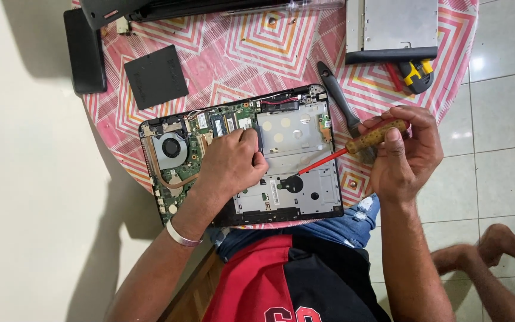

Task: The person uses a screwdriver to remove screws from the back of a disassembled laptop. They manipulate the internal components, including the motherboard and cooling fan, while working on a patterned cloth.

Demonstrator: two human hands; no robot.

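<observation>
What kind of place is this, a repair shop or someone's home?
Probably a home used for repairs: an opened laptop lies on a round table's patterned cloth over a tiled floor, with bare feet nearby.

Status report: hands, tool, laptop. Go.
Left hand pressing on opened black laptop. Right hand gripping amber-handled, red-shafted screwdriver, tip down on chassis. Black-handled brush lies beside.

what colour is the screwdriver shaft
Red, below a speckled amber handle; the screwdriver shows best in the head view.

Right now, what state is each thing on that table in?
Laptop: back cover off, board exposed.
Screwdriver: gripped in right hand, tip on laptop.
Left hand: pressing on laptop's inside.
Black cover panel: removed, lying flat.
Optical drive: out, lying aside.
</observation>
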